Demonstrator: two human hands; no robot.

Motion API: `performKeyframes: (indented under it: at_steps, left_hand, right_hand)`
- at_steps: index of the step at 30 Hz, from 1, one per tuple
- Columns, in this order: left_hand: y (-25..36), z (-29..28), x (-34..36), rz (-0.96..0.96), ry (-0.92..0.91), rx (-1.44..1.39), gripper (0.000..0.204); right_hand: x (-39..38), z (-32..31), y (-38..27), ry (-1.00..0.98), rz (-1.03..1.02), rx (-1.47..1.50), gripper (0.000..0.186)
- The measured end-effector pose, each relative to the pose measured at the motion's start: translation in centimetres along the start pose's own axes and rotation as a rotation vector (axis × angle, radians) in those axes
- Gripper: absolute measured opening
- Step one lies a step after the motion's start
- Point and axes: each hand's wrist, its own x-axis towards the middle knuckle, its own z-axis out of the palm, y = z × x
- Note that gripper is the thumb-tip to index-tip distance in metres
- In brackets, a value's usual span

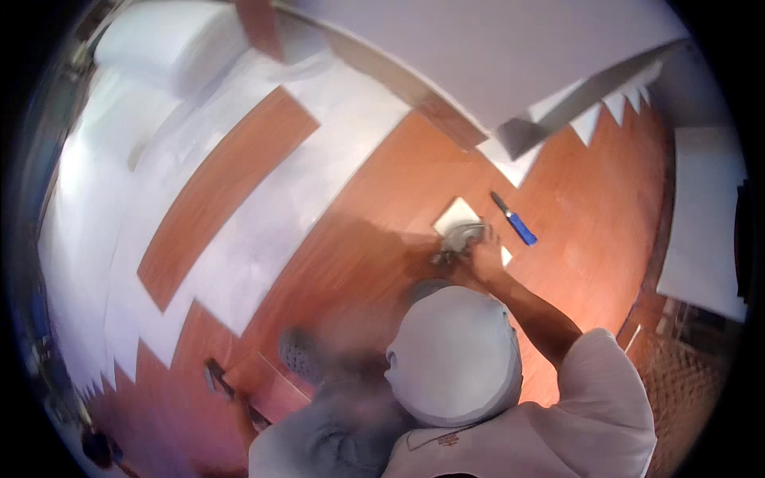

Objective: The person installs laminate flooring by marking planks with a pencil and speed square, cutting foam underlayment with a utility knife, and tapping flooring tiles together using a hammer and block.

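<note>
A co-worker in a white cap and pale shirt bends over orange-brown floorboards, filling the lower middle. Their hand rests on a grey object I cannot make out, over a cream square piece. A blue-handled tool with a dark blade lies to its right. At lower left, a partly hidden arm reaches to a dark flat tool; whose arm it is, I cannot tell. My right hand is not in view.
White underlay with stepped edges covers the left, with a loose plank on it and a white roll behind. A large pale raised surface overhangs the top. A white panel is at right. Another person shows at lower left.
</note>
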Motion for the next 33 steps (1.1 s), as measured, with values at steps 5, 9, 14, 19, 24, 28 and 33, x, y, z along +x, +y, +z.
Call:
performKeyframes:
  at_steps: [5, 9, 14, 19, 24, 28, 33]
  left_hand:
    - [10.8, 3.3, 4.0, 0.164, 0.020, -0.067, 0.056]
    - [18.1, -0.6, 9.8, 0.338, 0.025, -0.113, 0.064]
    - [20.8, -5.4, 17.8, 0.474, -0.055, -0.208, 0.076]
    - [25.5, -8.6, 17.4, 0.333, -0.194, -0.256, 0.069]
    - [21.6, -3.9, 25.3, 0.455, 0.071, -0.193, 0.055]
    - [28.0, -3.4, 23.8, 0.657, 0.263, 0.040, 0.039]
    - [27.1, -7.5, 24.7, 0.407, 0.480, 0.129, 0.043]
  right_hand:
    - [1.0, 1.0, -1.6, -0.067, -0.053, -0.190, 0.044]
    - [1.0, 1.2, -2.0, -0.134, -0.010, -0.278, 0.060]
    - [1.2, 2.6, -2.5, -0.165, 0.041, -0.388, 0.068]
    - [-0.8, 3.2, -1.3, -0.143, 0.075, -0.481, 0.051]
    - [-2.4, -1.4, -7.8, -0.177, 0.117, -0.410, 0.045]
    - [-4.1, -0.8, -10.7, -0.149, 0.027, -0.098, 0.041]
    - [-0.2, 1.1, -15.1, -0.220, -0.060, -0.067, 0.048]
